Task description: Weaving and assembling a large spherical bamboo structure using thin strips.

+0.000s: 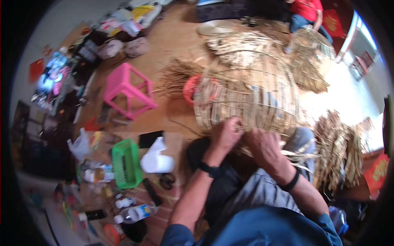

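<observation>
A large, openwork woven basket (246,104) of pale upright strips bound by thin crosswise bands stands in front of my knees. At its near edge my left hand (226,134) is closed in a pinch, and what its fingers hold is too blurred to make out. Close beside it on the right, my right hand (262,145) is closed with its knuckles up. Loose pale straw strands (301,156) stick out to the right from beneath it, and its fingers seem to grip them. Both hands are low against the basket, nearly touching each other.
A pink stool (127,90) stands at left, near a bundle of dry stalks (174,78). Nearer lie a green plastic basket (126,164), a paper roll (158,163) and a bottle (135,214). Dried leaf bundles (334,147) stand right. A person in red (305,10) sits far right.
</observation>
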Tool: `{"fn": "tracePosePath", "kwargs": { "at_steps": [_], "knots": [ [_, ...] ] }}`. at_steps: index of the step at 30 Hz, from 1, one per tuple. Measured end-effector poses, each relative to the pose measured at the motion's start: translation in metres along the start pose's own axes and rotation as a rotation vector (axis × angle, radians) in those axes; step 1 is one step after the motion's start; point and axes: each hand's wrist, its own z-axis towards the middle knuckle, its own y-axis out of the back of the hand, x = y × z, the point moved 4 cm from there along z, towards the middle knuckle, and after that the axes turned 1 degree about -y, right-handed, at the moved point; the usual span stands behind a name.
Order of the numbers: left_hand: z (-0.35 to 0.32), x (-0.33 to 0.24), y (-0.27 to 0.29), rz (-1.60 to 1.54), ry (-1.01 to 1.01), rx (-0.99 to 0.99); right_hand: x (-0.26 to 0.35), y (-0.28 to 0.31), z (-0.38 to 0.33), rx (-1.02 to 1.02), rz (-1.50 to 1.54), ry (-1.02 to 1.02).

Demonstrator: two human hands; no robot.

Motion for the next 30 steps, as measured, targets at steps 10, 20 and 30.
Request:
{"fn": "tracePosePath", "kwargs": {
  "at_steps": [10,20,30],
  "knots": [
    [0.016,0.013,0.011,-0.092,-0.087,0.369,0.002,-0.031,0.002,-0.114,0.03,0.017],
    [0.004,0.009,-0.008,0.176,-0.03,0.031,0.007,0.022,0.009,0.064,0.213,-0.078],
    [0.037,0.033,-0.003,-0.435,0.081,0.504,-0.001,0.0,0.017,0.013,0.325,-0.086]
  ]
}}
